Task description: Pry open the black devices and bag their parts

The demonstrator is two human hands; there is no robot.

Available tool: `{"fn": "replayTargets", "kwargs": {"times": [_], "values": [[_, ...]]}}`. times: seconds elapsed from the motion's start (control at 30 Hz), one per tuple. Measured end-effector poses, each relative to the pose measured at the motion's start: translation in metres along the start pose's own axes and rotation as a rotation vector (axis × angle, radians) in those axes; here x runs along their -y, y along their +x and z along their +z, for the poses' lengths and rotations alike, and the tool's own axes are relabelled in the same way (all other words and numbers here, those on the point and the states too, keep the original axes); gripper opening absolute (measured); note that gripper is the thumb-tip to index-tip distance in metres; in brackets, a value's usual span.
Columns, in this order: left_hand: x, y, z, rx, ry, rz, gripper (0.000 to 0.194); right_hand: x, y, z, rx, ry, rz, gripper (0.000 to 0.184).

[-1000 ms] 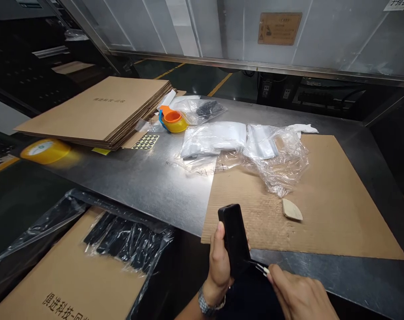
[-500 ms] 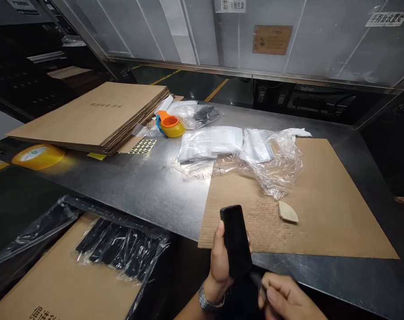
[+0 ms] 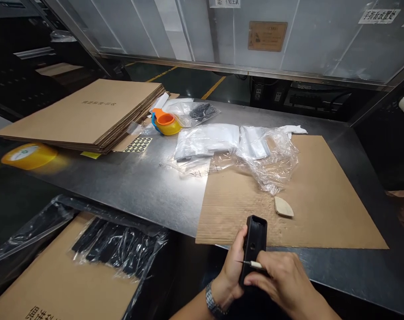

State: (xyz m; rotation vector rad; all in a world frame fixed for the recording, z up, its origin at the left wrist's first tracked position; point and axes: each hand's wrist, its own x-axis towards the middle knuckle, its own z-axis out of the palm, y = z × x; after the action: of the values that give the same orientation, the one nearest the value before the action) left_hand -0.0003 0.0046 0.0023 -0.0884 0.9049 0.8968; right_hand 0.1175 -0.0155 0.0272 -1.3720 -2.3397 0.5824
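Note:
My left hand (image 3: 233, 264) is closed around the side of a black, narrow rectangular box-shaped part (image 3: 257, 235), whose hollow side with a small round hole faces up. My right hand (image 3: 285, 278) pinches a thin pointed tool (image 3: 255, 265) with a pale shaft and dark tip. The tool lies across the lower part of the black piece, its tip toward my left hand. My right thumb is at the lower end of the piece. On the cardboard sheet (image 3: 322, 204) just beyond sits a beige quarter-round block (image 3: 283, 207).
Clear plastic bags with white sheets (image 3: 208, 140) lie mid-table. Behind left are an orange-and-yellow tape dispenser (image 3: 166, 122), a sticker sheet (image 3: 138, 144), stacked flat cardboard (image 3: 85, 111) and a yellow tape roll (image 3: 30, 156). Bagged black pieces (image 3: 111, 246) lie in a lined box below left.
The black part has turned so its hollow shows, and shifted right. My right hand has come up from below with the pointed tool and now meets the part.

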Motion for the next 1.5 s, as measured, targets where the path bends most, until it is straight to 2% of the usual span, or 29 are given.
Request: {"fn": "replayTargets", "kwargs": {"times": [0.1, 0.2, 0.3, 0.33, 0.43, 0.53, 0.63, 0.77, 0.93, 1.13, 1.27, 1.37, 1.43, 1.5], "values": [[0.003, -0.002, -0.002, -0.028, 0.045, -0.018, 0.034, -0.005, -0.001, 0.0, -0.002, 0.006, 0.031, 0.053], [0.009, -0.004, -0.004, -0.012, 0.179, -0.166, 0.054, -0.015, 0.001, -0.003, -0.024, 0.018, 0.067, 0.047], [0.014, -0.008, -0.006, 0.039, 0.291, -0.232, 0.069, -0.027, 0.005, -0.009, -0.029, 0.05, 0.135, 0.026], [0.015, -0.009, -0.007, 0.059, 0.301, -0.233, 0.07, -0.03, 0.007, -0.011, -0.032, 0.075, 0.159, 0.02], [0.015, -0.012, -0.007, 0.11, 0.341, -0.244, 0.072, -0.038, 0.013, -0.019, -0.06, 0.18, 0.155, 0.03], [0.013, -0.014, -0.005, 0.14, 0.39, -0.266, 0.074, -0.041, 0.019, -0.026, -0.053, 0.295, 0.078, 0.019], [0.013, -0.015, -0.004, 0.126, 0.421, -0.27, 0.076, -0.042, 0.024, -0.028, -0.002, 0.37, 0.047, 0.028], [0.015, -0.012, -0.006, 0.132, 0.419, -0.298, 0.075, -0.044, 0.025, -0.025, 0.02, 0.43, 0.094, 0.039], [0.016, -0.01, -0.009, 0.13, 0.378, -0.316, 0.074, -0.045, 0.021, -0.025, 0.091, 0.369, 0.114, 0.018], [0.016, -0.01, -0.011, 0.111, 0.399, -0.372, 0.077, -0.048, 0.02, -0.027, 0.119, 0.353, 0.055, 0.03], [0.016, -0.01, -0.01, 0.082, 0.412, -0.415, 0.079, -0.049, 0.02, -0.026, 0.16, 0.311, 0.054, 0.019], [0.014, -0.012, -0.007, 0.07, 0.411, -0.396, 0.077, -0.052, 0.021, -0.022, 0.095, 0.376, 0.102, 0.029], [0.012, -0.013, -0.006, 0.071, 0.404, -0.368, 0.075, -0.055, 0.021, -0.019, -0.03, 0.452, 0.203, 0.036], [0.011, -0.012, -0.007, 0.066, 0.382, -0.301, 0.071, -0.056, 0.019, -0.016, -0.128, 0.5, 0.342, 0.031]]}}
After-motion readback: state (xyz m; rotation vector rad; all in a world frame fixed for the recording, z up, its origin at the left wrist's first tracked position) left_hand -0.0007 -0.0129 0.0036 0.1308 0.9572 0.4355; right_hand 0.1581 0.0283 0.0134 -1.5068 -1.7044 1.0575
